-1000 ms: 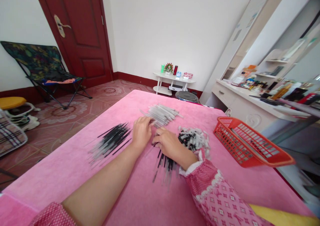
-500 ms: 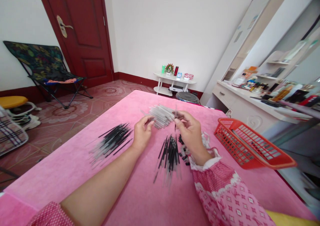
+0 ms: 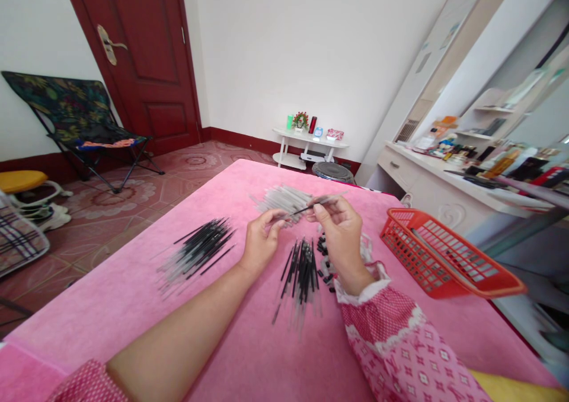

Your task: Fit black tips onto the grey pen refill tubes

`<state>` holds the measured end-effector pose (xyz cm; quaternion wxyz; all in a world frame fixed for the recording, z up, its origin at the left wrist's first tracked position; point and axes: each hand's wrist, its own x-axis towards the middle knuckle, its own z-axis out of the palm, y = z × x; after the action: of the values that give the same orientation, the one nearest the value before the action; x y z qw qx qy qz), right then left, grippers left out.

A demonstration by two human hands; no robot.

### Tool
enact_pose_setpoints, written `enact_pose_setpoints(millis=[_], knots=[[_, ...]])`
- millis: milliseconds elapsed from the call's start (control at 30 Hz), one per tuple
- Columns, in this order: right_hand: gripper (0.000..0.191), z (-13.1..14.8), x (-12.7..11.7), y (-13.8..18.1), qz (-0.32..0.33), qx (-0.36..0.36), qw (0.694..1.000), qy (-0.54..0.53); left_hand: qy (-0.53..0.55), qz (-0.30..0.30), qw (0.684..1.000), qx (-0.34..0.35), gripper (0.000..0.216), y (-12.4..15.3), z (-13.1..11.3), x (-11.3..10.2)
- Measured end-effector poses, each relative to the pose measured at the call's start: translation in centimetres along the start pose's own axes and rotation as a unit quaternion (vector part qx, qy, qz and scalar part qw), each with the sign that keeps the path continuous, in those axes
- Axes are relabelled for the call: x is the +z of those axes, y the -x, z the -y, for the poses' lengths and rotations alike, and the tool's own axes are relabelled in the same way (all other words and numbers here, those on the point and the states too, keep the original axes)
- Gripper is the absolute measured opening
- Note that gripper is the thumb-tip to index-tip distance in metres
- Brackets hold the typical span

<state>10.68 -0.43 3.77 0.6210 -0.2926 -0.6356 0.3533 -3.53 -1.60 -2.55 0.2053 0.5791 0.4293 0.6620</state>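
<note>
My right hand (image 3: 340, 227) is closed in a pinch on a thin pen refill (image 3: 304, 210), black toward the left with a clear tail sticking out to the right. The refill's left end meets the pinched fingertips of my left hand (image 3: 262, 239); the tip itself is hidden there. Just behind both hands lies a pile of whitish see-through tubes (image 3: 280, 199), like pen barrels. Nearer to me, between my forearms, a bundle of black refills (image 3: 304, 277) is fanned out. Left of my left hand rests another black refill bundle (image 3: 200, 251). Small black pieces (image 3: 326, 265) lie beside my right wrist.
A red plastic basket (image 3: 448, 259) stands on the right of the pink-covered table (image 3: 240, 360). Beyond it is a dresser (image 3: 431, 182) with bottles. A low white stand (image 3: 288, 135) is by the wall, a folding chair (image 3: 75, 111) by the red door (image 3: 146, 46).
My right hand has turned the refill from upright to nearly level, pointing left. My left hand has moved a little right and toward me, up to the refill's end.
</note>
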Motion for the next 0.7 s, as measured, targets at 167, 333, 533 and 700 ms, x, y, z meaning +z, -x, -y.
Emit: enact_pose_setpoints(millis=[167,333,533,700], knots=[[0.011,-0.3,0.2,0.2,0.001,-0.003,1.000,0.012,0.004,0.002,1.000,-0.006,0.015,0.1,-0.1,0.1],[0.012,-0.6,0.1,0.1,0.061,0.009,0.996,0.071,0.022,0.029,0.999,-0.011,0.016,0.3,-0.2,0.3],[0.021,-1.3,-2.0,-1.6,0.078,0.021,0.977,0.198,0.103,-0.027,0.993,-0.058,0.017,-0.4,0.4,-0.1],[0.012,-3.4,-5.1,-2.1,0.208,0.069,0.904,0.368,0.179,-0.091,0.975,-0.098,0.021,-1.2,1.4,-0.6]])
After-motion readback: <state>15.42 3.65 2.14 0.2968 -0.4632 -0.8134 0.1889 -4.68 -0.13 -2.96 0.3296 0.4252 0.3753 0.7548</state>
